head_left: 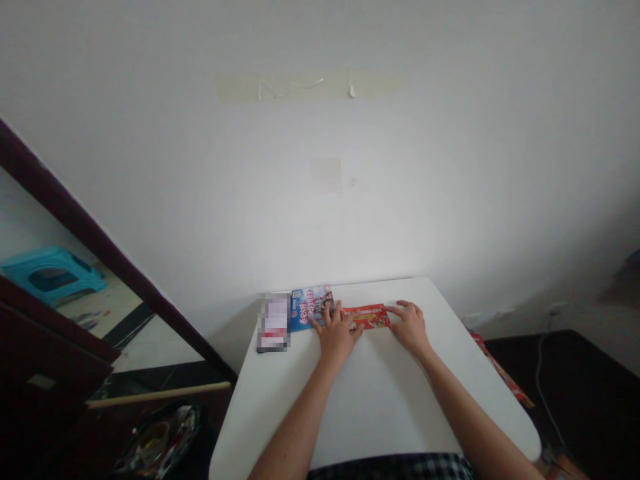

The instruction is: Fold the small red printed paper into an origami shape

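On the white table, a blue printed leaflet (306, 308) lies beside a narrow red printed leaflet (373, 317). My left hand (336, 332) rests with spread fingers where the two meet, touching both and covering part of each. My right hand (409, 327) is at the red leaflet's right end; its thumb and forefinger are apart, touching or nearly touching that edge. To the left of the blue leaflet lies a flat, phone-like rectangle (275, 323), its face blurred out.
The white table (380, 400) stands against a pale wall. Left of it are a dark-framed mirror (115, 247) reflecting a blue stool, and a bin (160, 437) with rubbish. Red printed material (503, 370) lies beyond the right edge, near a cable (540, 367).
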The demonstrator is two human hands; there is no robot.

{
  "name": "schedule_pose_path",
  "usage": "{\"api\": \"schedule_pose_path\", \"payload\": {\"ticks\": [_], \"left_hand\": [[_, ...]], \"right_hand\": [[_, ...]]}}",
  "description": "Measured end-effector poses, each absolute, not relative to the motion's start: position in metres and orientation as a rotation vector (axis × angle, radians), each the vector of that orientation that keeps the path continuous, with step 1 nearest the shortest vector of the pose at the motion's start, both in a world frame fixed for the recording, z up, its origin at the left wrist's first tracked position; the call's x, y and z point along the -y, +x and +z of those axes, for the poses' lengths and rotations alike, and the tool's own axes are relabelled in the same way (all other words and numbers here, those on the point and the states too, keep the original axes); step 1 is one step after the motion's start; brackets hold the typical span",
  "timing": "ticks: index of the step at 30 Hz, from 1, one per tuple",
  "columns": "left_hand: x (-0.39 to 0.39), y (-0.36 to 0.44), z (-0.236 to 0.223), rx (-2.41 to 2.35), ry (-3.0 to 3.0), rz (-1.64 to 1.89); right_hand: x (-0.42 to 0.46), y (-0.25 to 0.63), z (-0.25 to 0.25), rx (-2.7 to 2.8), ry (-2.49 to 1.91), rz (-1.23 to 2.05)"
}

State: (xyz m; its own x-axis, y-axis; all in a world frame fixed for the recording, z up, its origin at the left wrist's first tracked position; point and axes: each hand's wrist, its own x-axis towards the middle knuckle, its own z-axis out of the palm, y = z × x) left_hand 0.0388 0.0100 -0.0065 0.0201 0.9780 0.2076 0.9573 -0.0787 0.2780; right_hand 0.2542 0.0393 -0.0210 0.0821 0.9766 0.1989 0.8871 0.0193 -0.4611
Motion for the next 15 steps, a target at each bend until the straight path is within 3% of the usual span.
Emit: {"api": "schedule_pose_path", "payload": {"ticks": [15], "left_hand": [[-0.004, 0.042, 0.003, -2.099, 2.224, 0.518]], "right_hand": [[-0.019, 0.238, -0.019, 1.942, -1.866, 0.011]]}}
